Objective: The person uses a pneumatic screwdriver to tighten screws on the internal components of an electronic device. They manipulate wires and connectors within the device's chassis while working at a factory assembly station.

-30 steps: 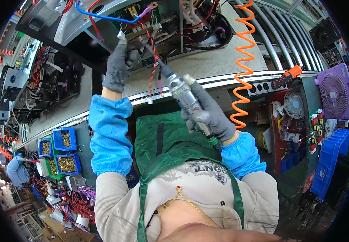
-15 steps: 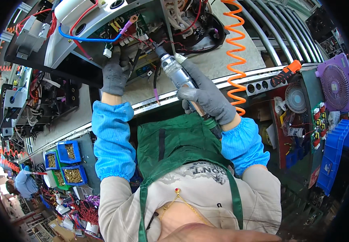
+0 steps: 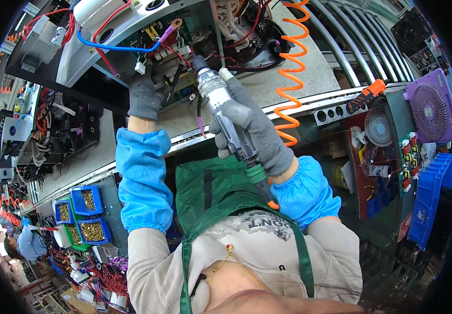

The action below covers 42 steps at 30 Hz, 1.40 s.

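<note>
Gloved in grey, my right hand (image 3: pixel 257 123) is closed round a pneumatic screwdriver (image 3: pixel 219 98), a silver and black tool with a green collar at its tail. Its dark nose points up and left toward the wiring of an open metal cabinet (image 3: pixel 87 49). My left hand (image 3: pixel 145 97), also gloved, reaches into the cabinet by a white connector plug (image 3: pixel 140 68); its fingertips are hidden among dark parts, and whether they grip anything does not show. A blue cable (image 3: pixel 116 48) with a purple-sleeved copper lug arches above that hand.
An orange coiled air hose (image 3: pixel 290 78) hangs right of the tool. Metal rollers (image 3: pixel 341 44) lie beyond it. An orange-handled tool (image 3: pixel 367 95) rests at the bench edge, near a purple fan (image 3: pixel 428 107). Blue bins (image 3: pixel 94 230) of small brass-coloured parts stand at left.
The screwdriver has shifted slightly left and turned more upright, its tail swinging down into view. My right hand has moved left with it. The coiled hose has swung left. My left hand has barely moved.
</note>
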Each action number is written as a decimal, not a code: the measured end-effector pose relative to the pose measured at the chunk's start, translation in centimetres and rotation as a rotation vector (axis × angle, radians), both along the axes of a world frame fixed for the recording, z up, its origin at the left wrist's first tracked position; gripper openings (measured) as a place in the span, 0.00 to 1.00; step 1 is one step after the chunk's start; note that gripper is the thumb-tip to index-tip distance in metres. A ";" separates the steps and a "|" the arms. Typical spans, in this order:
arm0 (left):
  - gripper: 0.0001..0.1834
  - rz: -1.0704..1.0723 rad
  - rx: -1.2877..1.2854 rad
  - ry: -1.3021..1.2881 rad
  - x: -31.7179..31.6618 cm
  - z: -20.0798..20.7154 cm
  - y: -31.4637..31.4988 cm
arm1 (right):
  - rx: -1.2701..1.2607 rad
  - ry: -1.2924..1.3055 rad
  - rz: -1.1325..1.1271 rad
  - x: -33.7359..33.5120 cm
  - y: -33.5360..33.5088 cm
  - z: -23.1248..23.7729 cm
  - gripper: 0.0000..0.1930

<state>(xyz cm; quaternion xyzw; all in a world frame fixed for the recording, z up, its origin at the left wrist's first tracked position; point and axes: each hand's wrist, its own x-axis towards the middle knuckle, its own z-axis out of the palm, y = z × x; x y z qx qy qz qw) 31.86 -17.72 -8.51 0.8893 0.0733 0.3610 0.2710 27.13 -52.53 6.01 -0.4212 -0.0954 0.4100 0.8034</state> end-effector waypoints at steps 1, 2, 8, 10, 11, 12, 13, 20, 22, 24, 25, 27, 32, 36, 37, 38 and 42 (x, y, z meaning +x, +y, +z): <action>0.06 0.021 0.108 -0.011 0.1 -0.3 -0.2 | 0.040 0.028 -0.003 0.0 0.1 -0.2 0.36; 0.07 0.047 0.214 -0.026 0.2 -0.5 -0.4 | 0.007 0.009 -0.011 0.0 0.1 -0.1 0.36; 0.06 -0.030 -0.100 0.009 -0.2 -0.6 -0.6 | -0.088 -0.087 -0.002 -0.2 0.4 -0.1 0.38; 0.05 -0.253 -0.883 0.025 -0.7 3.2 -2.7 | -0.106 -0.113 -0.013 0.0 0.4 -0.3 0.39; 0.05 -0.284 -1.220 0.001 -1.1 5.4 -4.0 | -0.070 -0.093 -0.018 0.0 0.3 -0.5 0.40; 0.05 -0.244 -1.436 -0.024 -1.4 7.6 -6.3 | -0.036 -0.071 -0.022 0.1 0.2 -0.9 0.41; 0.05 -0.193 -1.649 -0.056 -2.0 9.0 -7.7 | 0.001 -0.049 -0.019 0.1 0.1 -1.1 0.42; 0.07 -0.233 -1.697 -0.071 -5.7 7.8 -8.7 | 0.001 -0.096 0.122 -2.1 -5.0 -4.5 0.55; 0.05 -0.266 -1.722 -0.053 -6.1 7.4 -9.1 | -0.065 -0.083 0.181 -2.4 -5.1 -5.2 0.57; 0.06 -0.306 -1.706 -0.024 -6.6 7.3 -9.0 | -0.100 -0.092 0.217 -2.6 -4.7 -5.3 0.53; 0.07 -0.312 -1.730 -0.047 -6.8 7.5 -9.1 | -0.116 -0.097 0.235 -2.7 -4.4 -5.3 0.51; 0.09 -0.328 -1.779 -0.090 -7.1 8.3 -10.0 | -0.147 -0.130 0.245 -2.7 -3.9 -4.9 0.49; 0.14 -0.400 -1.737 0.033 -8.3 8.8 -9.2 | -0.256 -0.234 0.342 -2.7 -2.7 -4.1 0.47; 0.16 -0.313 -1.743 -0.019 -8.3 8.7 -9.4 | -0.283 -0.226 0.348 -3.0 -2.3 -4.1 0.47; 0.16 -0.315 -1.708 0.000 -8.3 8.8 -9.5 | -0.282 -0.226 0.341 -3.1 -2.3 -4.0 0.47; 0.16 -0.318 -1.672 0.019 -8.3 8.9 -9.5 | -0.281 -0.225 0.334 -3.1 -2.3 -3.9 0.47; 0.17 -0.252 -1.552 0.050 -8.5 9.8 -9.9 | -0.287 -0.196 0.328 -3.1 -2.4 -3.7 0.50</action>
